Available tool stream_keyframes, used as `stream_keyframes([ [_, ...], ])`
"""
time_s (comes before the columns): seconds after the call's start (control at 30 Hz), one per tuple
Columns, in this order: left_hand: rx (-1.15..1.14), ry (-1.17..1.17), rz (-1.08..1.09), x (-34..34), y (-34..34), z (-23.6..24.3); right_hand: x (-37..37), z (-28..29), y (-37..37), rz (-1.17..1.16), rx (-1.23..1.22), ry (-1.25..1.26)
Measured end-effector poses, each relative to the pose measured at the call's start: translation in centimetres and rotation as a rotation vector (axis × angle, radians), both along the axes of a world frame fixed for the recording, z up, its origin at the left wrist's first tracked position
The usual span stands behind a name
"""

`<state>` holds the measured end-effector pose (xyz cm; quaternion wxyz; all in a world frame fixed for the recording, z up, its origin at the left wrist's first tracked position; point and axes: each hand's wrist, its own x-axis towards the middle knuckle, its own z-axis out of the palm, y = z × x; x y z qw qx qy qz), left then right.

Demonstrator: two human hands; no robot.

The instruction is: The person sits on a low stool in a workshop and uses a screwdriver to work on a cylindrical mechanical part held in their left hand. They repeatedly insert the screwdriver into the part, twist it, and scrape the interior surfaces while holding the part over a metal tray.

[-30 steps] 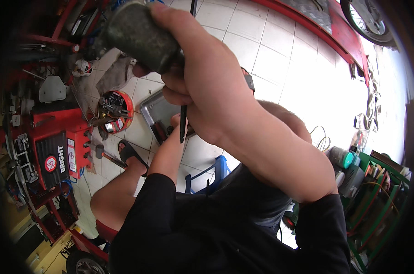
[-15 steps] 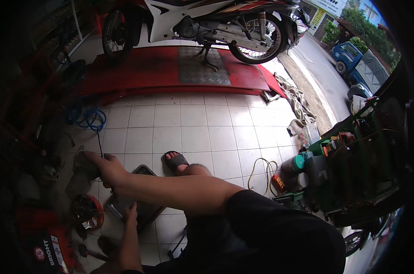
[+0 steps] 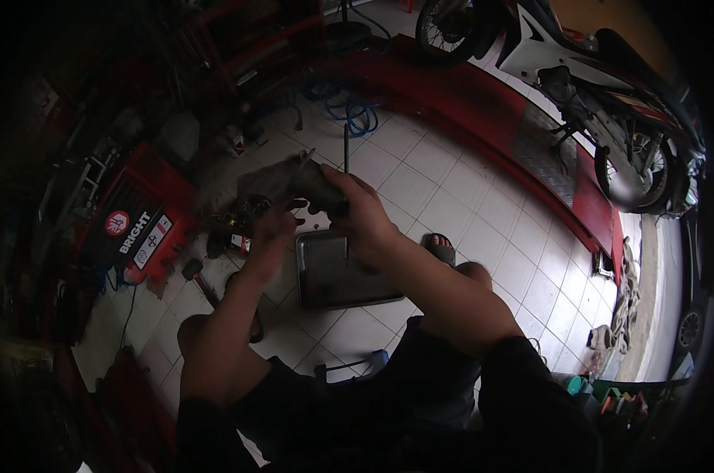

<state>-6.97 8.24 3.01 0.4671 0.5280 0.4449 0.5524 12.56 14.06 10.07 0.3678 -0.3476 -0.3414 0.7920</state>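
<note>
Head: red case, white lettering

The part is dark grey, the platform red.

Short black sleeves, bare forearms — dark shorts — a dark open-toed sandal.

the bare left hand is blurred, so whether its fingers touch the dark rounded metal part cannot be told. the bare right hand hides that part's near side and the middle of a thin straight black rod. shadow obscures the inside of the rectangular silver metal tray. the top edge crops the white-and-black motorbike.
</note>
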Motion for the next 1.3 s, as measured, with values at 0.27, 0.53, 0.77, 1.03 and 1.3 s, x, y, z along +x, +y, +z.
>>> stream_keyframes([
  [0.27, -0.131, -0.328, -0.037, 0.8, -0.3, -1.3, -2.3, 0.7, -2.2, 0.070, 0.085, -0.076],
  [0.53, -0.115, -0.673, 0.029, 1.4, 0.6, 3.0, -3.4, -0.4, -1.5, 0.166, 0.274, -0.269],
  [0.77, 0.683, 0.500, 0.660, -4.5, 2.7, 5.8, -3.1, -1.6, -0.2, 0.114, 0.433, -0.381],
  [1.03, 0.655, 0.357, 0.700, -5.5, 1.4, 7.4, -2.9, -4.2, -0.2, 0.347, 0.478, -0.371],
  [1.3, 0.699, 0.363, 0.706, -5.7, 0.6, 7.1, -4.1, -3.8, -4.2, 0.217, 0.507, -0.208],
])
